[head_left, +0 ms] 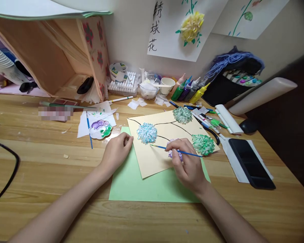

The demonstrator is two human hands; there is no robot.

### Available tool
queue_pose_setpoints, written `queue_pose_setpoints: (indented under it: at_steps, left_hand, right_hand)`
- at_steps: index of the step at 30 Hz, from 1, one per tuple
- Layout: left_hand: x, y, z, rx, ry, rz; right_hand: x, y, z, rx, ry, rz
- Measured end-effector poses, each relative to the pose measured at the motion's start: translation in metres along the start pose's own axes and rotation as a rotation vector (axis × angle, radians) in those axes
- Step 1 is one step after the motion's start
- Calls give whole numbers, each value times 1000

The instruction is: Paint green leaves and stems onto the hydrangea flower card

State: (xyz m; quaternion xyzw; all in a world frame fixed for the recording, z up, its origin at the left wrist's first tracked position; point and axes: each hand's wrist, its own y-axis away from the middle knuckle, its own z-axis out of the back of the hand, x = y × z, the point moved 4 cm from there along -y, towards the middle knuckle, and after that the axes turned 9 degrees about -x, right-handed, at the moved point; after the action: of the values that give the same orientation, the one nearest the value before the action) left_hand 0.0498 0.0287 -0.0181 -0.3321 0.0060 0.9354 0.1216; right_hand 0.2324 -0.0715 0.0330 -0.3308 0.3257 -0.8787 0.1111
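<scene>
My right hand [188,162] grips a thin blue paintbrush [160,146], its tip just below a blue-and-white flower [147,133] of crumpled paper bits. That flower is stuck to a cream sheet of paper [152,162] with drawn black stems. Partly covered by my right hand is a purple flower [170,154]. Two green flowers sit on the sheet's right part, one darker [182,115] and one brighter [203,144]. My left hand [116,148] is closed at the sheet's left edge, fingers curled against it. A green sheet [131,189] lies underneath.
A flower-shaped palette [100,129] with purple and green paint sits left, beside another blue brush [89,130]. Paint bottles [184,90], a clear bowl [148,90] and a paper cup [167,85] line the wall. A phone [252,163] lies right; a black cable [16,162] curves at left.
</scene>
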Motion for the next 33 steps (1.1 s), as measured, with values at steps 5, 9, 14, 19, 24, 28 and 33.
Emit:
queue_pose_setpoints:
  at_steps: [5,9,14,19,24,28,33]
  left_hand:
    - [1,0,0,-4,5,11]
    - [2,0,-1,-17,-10,3]
    - [2,1,-1,-34,-8,-10]
    - [2,0,-1,-37,-5,-7]
    - [1,0,-1,-32,4,0]
    - [1,1,-1,-30,2,8]
    - [2,1,-1,-32,0,6]
  right_hand:
    - [0,1,-3,12,-8,-6]
    - [0,1,-5,5,-7,-3]
    - [-1,0,-7,5,-5,-3]
    - [-2,0,-6,2,7,-14]
    - [-3,0,-6,4,2,-8]
    - [-4,1,-6,15,7,-23]
    - [-3,0,-5,-1,6,-8]
